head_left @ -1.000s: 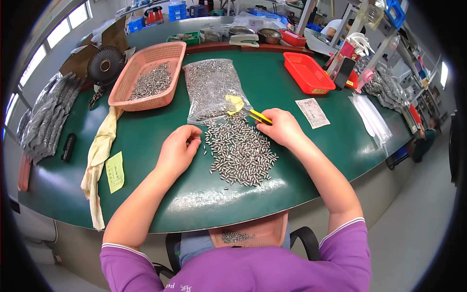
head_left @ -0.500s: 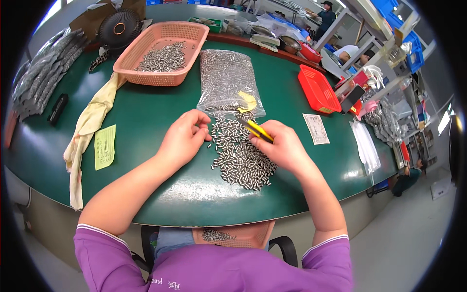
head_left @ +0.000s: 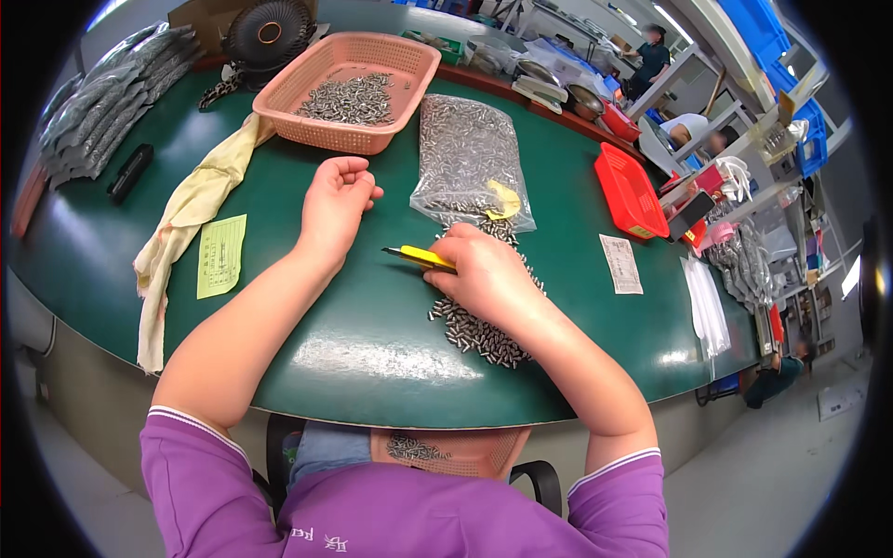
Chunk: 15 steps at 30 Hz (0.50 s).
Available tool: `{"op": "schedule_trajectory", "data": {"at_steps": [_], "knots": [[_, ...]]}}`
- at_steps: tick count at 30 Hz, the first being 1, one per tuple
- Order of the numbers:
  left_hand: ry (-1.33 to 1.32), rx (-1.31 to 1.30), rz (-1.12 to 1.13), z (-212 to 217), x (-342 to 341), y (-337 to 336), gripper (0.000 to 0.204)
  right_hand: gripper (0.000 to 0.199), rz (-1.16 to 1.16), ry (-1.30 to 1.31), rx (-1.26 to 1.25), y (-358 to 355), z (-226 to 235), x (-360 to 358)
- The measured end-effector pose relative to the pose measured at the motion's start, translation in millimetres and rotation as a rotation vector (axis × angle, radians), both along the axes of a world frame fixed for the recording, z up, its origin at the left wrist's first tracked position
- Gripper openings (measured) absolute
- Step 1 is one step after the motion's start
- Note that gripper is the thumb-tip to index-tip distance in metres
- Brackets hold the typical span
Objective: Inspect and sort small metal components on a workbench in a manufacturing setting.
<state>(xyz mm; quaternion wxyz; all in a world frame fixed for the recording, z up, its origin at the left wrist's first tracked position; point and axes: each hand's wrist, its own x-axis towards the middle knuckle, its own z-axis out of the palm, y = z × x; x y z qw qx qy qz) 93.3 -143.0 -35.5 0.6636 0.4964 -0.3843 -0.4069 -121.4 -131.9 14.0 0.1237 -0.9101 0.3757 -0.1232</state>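
My right hand grips a yellow utility knife, its dark tip pointing left. Beneath and around that hand lies a pile of small metal pins, partly covered by it. The pins spread from the mouth of a clear plastic bag full of the same pieces, with a torn yellow label near its opening. My left hand is raised near the front wall of a pink plastic basket, fingers curled together; whatever they may hold is hidden. Metal pins also lie in the basket.
A cream cloth, a green paper slip and a black object lie left, near stacked silvery bags. A red tray, paper slip and clear bags are right. Another basket rests on my lap.
My left hand has moved away from the pile, up toward the pink basket. My right hand has shifted left over the pins, turning the knife to point left. The view has shifted slightly.
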Motion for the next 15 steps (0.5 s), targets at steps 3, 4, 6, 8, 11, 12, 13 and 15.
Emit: {"op": "schedule_trajectory", "data": {"at_steps": [3, 4, 6, 8, 11, 12, 13, 15], "knots": [[0.023, -0.014, 0.024, 0.0, 2.1, -1.9, 0.027, 0.021, 0.001, 0.008, 0.003, 0.4, 1.6, 0.2], [0.034, -0.032, 0.031, -1.4, 3.2, -2.3, 0.027, 0.021, -0.024, -0.019, 0.005, 2.1, 5.3, -1.3], [0.02, -0.035, 0.012, -6.1, 5.5, -1.9, 0.028, 0.02, -0.082, -0.074, -0.006, 8.0, 16.3, -9.8], [0.008, -0.041, -0.008, -6.9, 4.2, -1.4, 0.029, 0.019, -0.135, -0.123, -0.027, 14.1, 29.1, -27.4], [0.011, -0.041, -0.089, -4.0, -2.2, 0.8, 0.029, 0.023, -0.201, -0.156, -0.052, 21.8, 41.5, -56.7], [0.02, -0.049, -0.108, -4.5, -0.5, 1.2, 0.029, 0.026, -0.223, -0.227, -0.076, 23.9, 42.5, -62.9], [0.027, -0.056, -0.126, -4.4, -0.3, 1.9, 0.028, 0.026, -0.247, -0.279, -0.104, 29.0, 45.2, -70.7], [-0.001, -0.075, -0.148, -3.0, -2.8, 5.9, 0.026, 0.025, -0.295, -0.394, -0.11, 45.2, 47.1, -90.1]]}}
